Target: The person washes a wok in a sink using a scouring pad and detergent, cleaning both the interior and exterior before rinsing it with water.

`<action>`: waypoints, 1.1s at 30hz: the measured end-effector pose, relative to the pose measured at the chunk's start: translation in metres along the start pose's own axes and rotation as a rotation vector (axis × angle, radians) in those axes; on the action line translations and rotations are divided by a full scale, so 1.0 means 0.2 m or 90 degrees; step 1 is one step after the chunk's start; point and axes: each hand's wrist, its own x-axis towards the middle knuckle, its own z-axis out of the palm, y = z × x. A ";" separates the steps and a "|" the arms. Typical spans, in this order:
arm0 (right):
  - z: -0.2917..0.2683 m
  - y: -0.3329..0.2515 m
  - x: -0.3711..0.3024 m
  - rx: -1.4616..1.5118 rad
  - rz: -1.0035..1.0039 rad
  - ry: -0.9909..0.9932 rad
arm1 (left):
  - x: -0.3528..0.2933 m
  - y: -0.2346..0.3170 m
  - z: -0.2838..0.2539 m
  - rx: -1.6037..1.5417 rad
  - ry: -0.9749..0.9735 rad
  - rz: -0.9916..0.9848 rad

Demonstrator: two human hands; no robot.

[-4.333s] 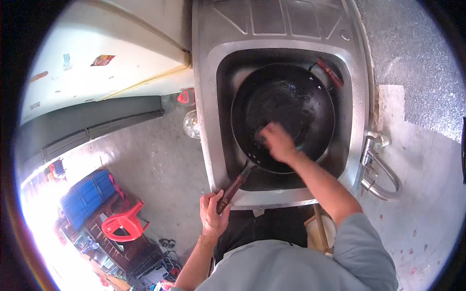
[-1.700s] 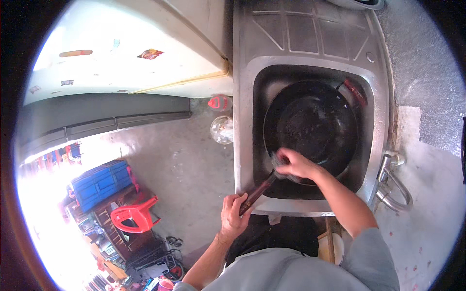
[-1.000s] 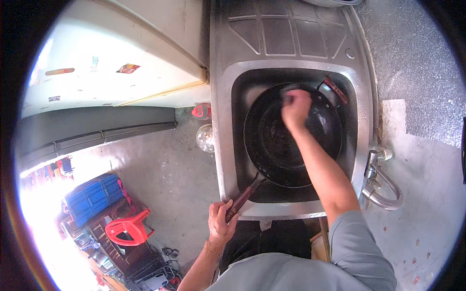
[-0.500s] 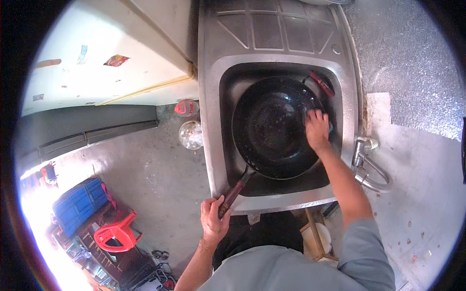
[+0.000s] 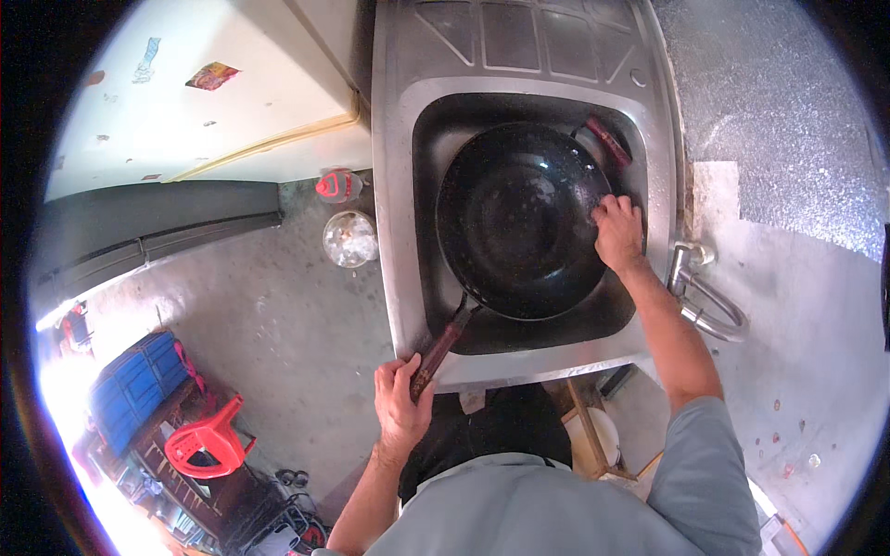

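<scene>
A large black wok (image 5: pixel 519 222) sits tilted inside the steel sink basin (image 5: pixel 519 341). Its long dark-red handle (image 5: pixel 439 350) reaches over the basin's near-left edge, and my left hand (image 5: pixel 402 404) is wrapped round the end of it. A short dark-red side handle (image 5: pixel 608 141) is at the far right of the pan. On the wok's right rim rests my right hand (image 5: pixel 618 232), fingers bent inward over the edge; whatever they may hold is hidden beneath them.
A curved steel faucet (image 5: pixel 709 301) stands right of the sink. Beyond the basin lies the ribbed drainboard (image 5: pixel 512 42). On the floor at left are a clear round container (image 5: pixel 350 239) and a red-capped bottle (image 5: pixel 338 186). A red plastic stool (image 5: pixel 206 443) is further left.
My right hand has slid from the wok's inner right side out to its rim. My left hand keeps its hold on the handle. The whole view has shifted slightly.
</scene>
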 end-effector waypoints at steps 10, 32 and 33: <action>-0.06 -0.31 -0.40 0.202 -0.042 -0.175 | -0.02 0.01 -0.01 0.009 0.004 -0.018; 0.10 -0.24 -0.23 0.250 -0.019 -0.025 | -0.01 0.04 -0.01 0.027 0.005 0.000; 0.15 -0.29 -0.24 0.253 0.007 -0.054 | -0.01 0.04 0.00 0.027 0.003 0.002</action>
